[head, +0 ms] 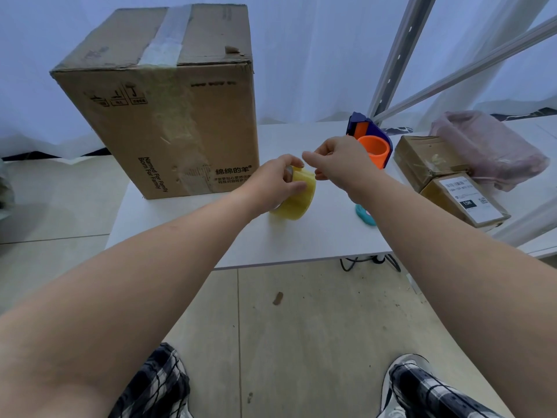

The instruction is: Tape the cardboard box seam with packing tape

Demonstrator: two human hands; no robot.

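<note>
A white desk carries everything. Behind the right hand stands a blue tape dispenser with an orange core, partly hidden by the knuckles. Under the right wrist a small teal tool lies flat, half covered by the forearm. At the right edge sit two small parcels, wrapped in clear film, one with a white label, and a pink plastic bag rests against them. A grey metal rack rises behind.

The box stands upright at the back left of the desk, well apart from the parcels and just beside the hands. It is brown corrugated cardboard with dented corners, black handling marks and printed text on its front. An old, cloudy strip of tape runs along the top seam, and a worn, glossy band continues down the front face.

The roll of yellowish clear tape is held just above the desk, in front of the box's lower right corner. The left hand has its grip wrapped around the roll. The right hand pinches thumb and fingers together at the roll's upper edge; whether they hold the tape's end I cannot tell.
</note>
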